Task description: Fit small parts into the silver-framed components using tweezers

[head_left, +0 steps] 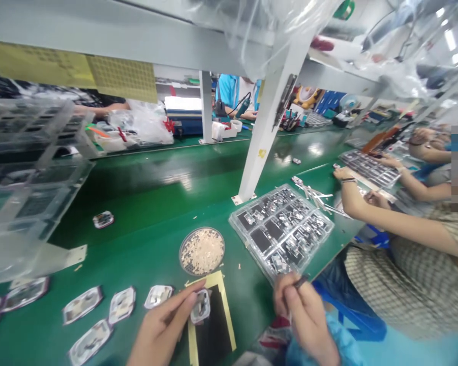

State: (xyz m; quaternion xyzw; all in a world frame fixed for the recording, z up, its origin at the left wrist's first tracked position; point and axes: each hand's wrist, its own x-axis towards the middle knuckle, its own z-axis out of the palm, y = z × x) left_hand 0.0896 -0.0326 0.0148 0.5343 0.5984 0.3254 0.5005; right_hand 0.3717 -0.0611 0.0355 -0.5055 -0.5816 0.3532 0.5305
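Observation:
My left hand (170, 323) pinches a small pale-rimmed device part (201, 306) between thumb and fingers, above a black mat with yellow tape edges (215, 330). To the right, beside the near corner of the clear tray, my right hand (301, 307) is closed on a small dark item (300, 282), too blurred to name. A round dish of small beige pieces (203, 250) stands beyond the mat. Several similar parts (122, 305) lie on the green bench left of my left hand. The clear compartment tray (282, 229) holds many small black and silver components.
A white post (265, 122) rises from the bench behind the tray. Clear stacked trays (30, 203) stand at the left. One device part (103, 219) lies on the green strip. At the right, a co-worker's arm (396, 218) reaches over the bench near white strips (316, 198).

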